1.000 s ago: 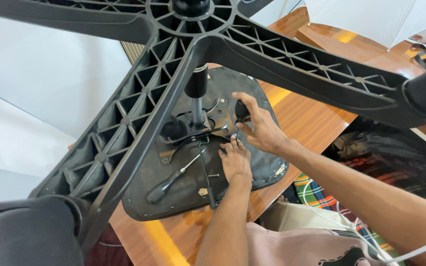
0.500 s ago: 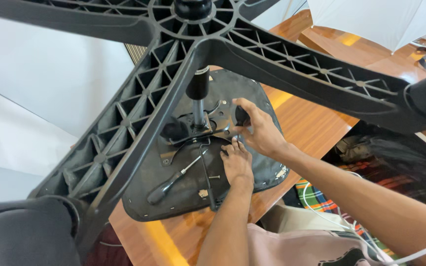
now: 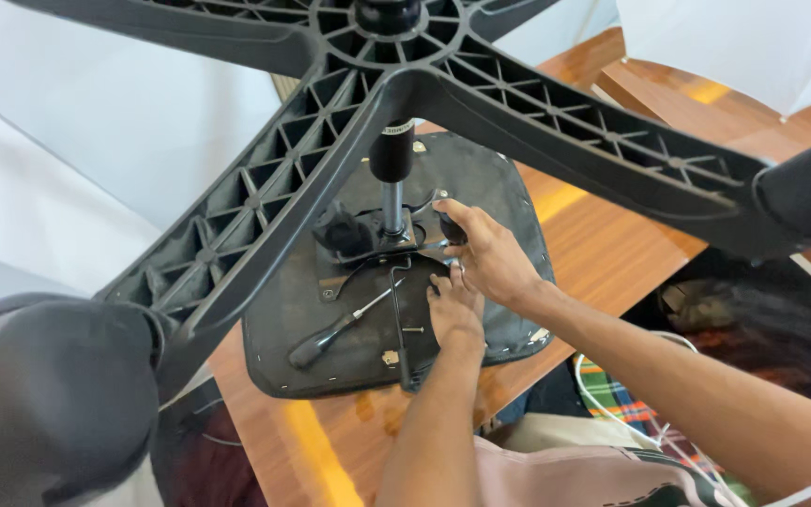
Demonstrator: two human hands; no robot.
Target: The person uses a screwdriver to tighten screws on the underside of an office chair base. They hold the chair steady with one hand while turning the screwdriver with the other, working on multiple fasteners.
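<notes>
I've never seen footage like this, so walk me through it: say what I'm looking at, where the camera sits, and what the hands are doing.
The camera sits on a person's head, looking down at their own bare hands. An office chair lies upside down: its seat underside rests on a wooden table, and its black star-shaped base fills the foreground, with a caster at lower left. The right hand grips a black knob on the metal mechanism around the centre column. The left hand presses on the seat just below. A screwdriver lies loose on the seat.

Upturned black office-chair seat [image 3: 481, 202] lying flat on wooden table, metal tilt mechanism [image 3: 382, 246] bolted at centre, gas column [image 3: 391, 178] rising upright to 5-armed black star base [image 3: 368, 56] overhead.
</notes>
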